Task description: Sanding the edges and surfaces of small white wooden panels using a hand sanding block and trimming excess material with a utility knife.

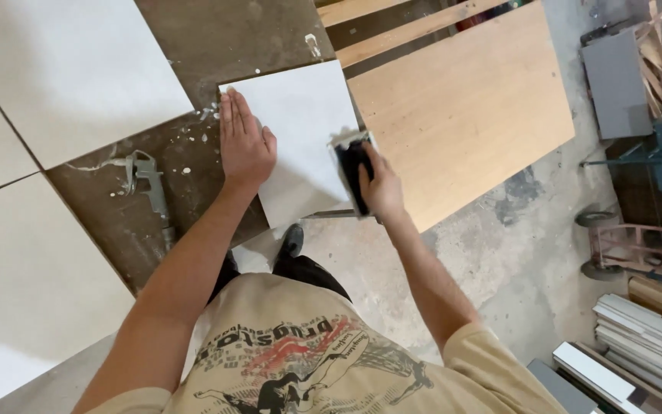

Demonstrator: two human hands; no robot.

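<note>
Fingers of right hand (383, 186) grip sanding block (352, 173) at white panel (300, 130) edge; left hand (244, 144) flat.

Small panel (300, 130) lies on the worktop (193, 46), its right edge over the bench edge. Left hand (245, 146) flat on the panel's left edge; right hand (381, 188) holds a sanding block (352, 172) against its right edge. Air gun (149, 188) on the worktop, left of the left hand. Large sheets (63, 69) left of that. Wood board (461, 107) right of the panel. Stacked strips (645, 337) on the floor, far right.
</note>
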